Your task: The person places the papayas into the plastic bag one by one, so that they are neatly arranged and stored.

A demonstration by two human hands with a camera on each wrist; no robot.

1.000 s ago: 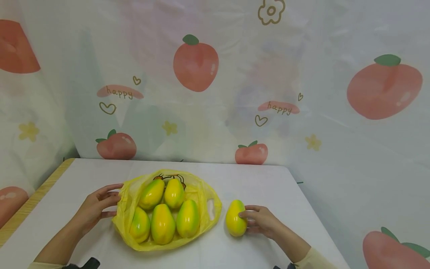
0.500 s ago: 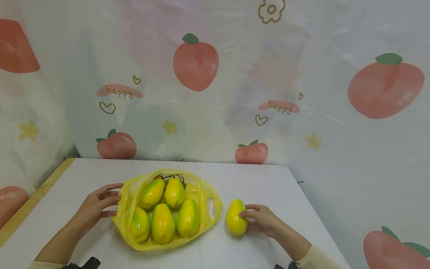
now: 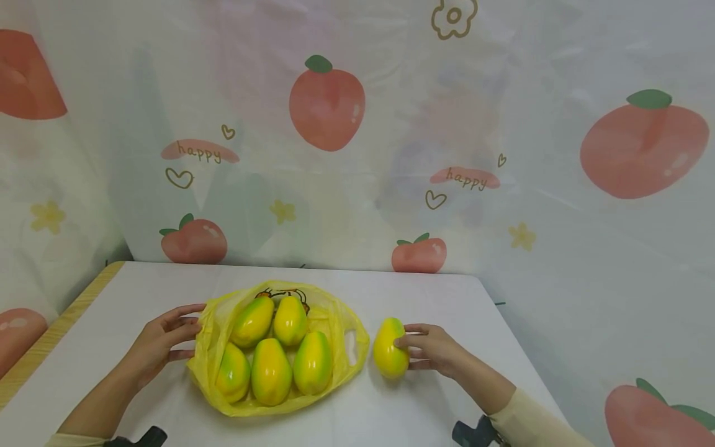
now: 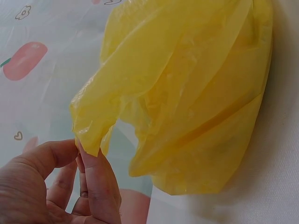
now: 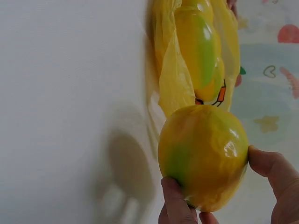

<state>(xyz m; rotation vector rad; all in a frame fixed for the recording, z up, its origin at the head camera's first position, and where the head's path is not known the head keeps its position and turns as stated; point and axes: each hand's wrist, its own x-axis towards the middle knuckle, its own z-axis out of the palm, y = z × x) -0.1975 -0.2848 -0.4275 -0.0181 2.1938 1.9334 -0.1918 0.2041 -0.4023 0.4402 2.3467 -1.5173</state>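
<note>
A yellow plastic bag point(image 3: 341, 372) lies with its mouth wide on the table, several yellow-green mangoes point(image 3: 272, 372) inside it. At its left edge my left hand point(image 3: 159, 341) pinches the plastic between thumb and fingers, as the left wrist view shows at the bag's handle point(image 4: 96, 126). Just right of the bag, my right hand point(image 3: 438, 351) grips a single mango point(image 3: 388, 357) between thumb and fingers. In the right wrist view this held mango point(image 5: 205, 154) appears raised, its shadow falling apart from it on the table.
A white cloth covers the table point(image 3: 436, 416), with bare wood point(image 3: 61, 329) along the left edge. Behind it hangs a fruit-printed backdrop point(image 3: 363, 205). The bag's right handle point(image 3: 357, 351) stands between the held mango and the bagged ones.
My right hand has lifted the mango slightly and moved it a little away from me, toward the back. The left hand and the bag have stayed put.
</note>
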